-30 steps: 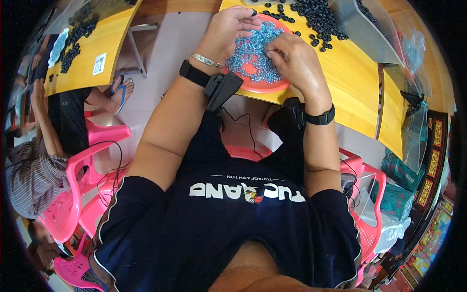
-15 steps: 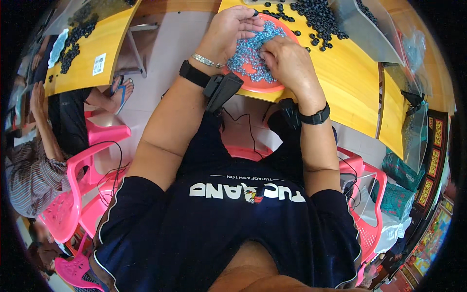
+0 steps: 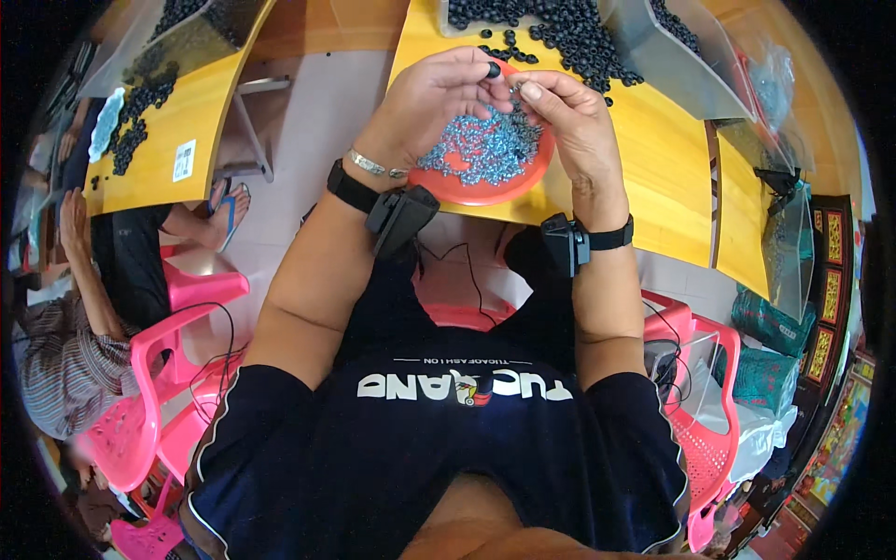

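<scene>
Between the thumb and fingertips of my left hand [image 3: 437,98] is a small round black plastic piece [image 3: 494,70]. Close beside it, my right hand [image 3: 571,112] pinches a small shiny metal piece [image 3: 515,91], too small to make out fully. Both hands hover over a round red-orange plate [image 3: 481,193] on the yellow table. Spread across the plate are many small silvery metal pieces [image 3: 485,154], looking like screws. Past the plate, loose black round pieces [image 3: 509,47] lie on the tabletop.
A heap of black pieces [image 3: 579,37] and a clear plastic bin [image 3: 677,56] stand on the yellow table [image 3: 653,177]. To the left, another person's hand [image 3: 72,219] is near a second yellow table [image 3: 140,182]. Pink chairs [image 3: 154,392] stand around me.
My right hand has lifted out of the metal pieces and come to the left hand, now pinching a small metal piece. The left hand still holds the black piece.
</scene>
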Tool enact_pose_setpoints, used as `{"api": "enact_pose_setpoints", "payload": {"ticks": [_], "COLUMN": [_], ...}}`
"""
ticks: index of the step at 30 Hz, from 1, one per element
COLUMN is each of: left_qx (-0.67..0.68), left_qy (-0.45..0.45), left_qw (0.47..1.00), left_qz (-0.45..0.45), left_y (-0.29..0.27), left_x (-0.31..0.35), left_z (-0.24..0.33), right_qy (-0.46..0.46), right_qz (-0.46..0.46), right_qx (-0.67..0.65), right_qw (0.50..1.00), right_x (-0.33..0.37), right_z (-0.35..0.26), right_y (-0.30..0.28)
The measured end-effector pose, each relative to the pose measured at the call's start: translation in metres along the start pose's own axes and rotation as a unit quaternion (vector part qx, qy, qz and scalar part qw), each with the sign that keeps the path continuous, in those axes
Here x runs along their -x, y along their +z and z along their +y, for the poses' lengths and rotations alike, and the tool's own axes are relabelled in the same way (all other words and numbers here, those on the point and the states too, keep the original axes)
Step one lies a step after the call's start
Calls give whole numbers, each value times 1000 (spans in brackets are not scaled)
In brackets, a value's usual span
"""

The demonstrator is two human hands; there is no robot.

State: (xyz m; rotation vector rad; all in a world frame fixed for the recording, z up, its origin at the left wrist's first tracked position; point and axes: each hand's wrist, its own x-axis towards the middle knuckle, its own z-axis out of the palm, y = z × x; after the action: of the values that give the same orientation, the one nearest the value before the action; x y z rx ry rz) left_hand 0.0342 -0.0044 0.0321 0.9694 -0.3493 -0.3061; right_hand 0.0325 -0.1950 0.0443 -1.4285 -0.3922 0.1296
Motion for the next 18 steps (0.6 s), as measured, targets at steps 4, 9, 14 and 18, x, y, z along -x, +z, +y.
{"api": "enact_pose_setpoints", "payload": {"ticks": [4, 9, 14, 18], "left_qx": [-75, -148, -199, -166], "left_qy": [6, 5, 20, 32], "left_qw": [997, 989, 979, 985], "left_qz": [-13, 2, 31, 27], "left_y": [5, 7, 9, 9], "left_x": [8, 18, 22, 21], "left_z": [-5, -10, -13, -15], "right_qy": [3, -21, -57, -136], "right_qz": [3, 17, 18, -4], "right_qx": [-24, -6, 8, 167], "right_qw": [1000, 1000, 998, 976], "right_x": [4, 11, 11, 8], "right_z": [7, 0, -4, -3], "right_y": [-1, 6, 15, 15]}}
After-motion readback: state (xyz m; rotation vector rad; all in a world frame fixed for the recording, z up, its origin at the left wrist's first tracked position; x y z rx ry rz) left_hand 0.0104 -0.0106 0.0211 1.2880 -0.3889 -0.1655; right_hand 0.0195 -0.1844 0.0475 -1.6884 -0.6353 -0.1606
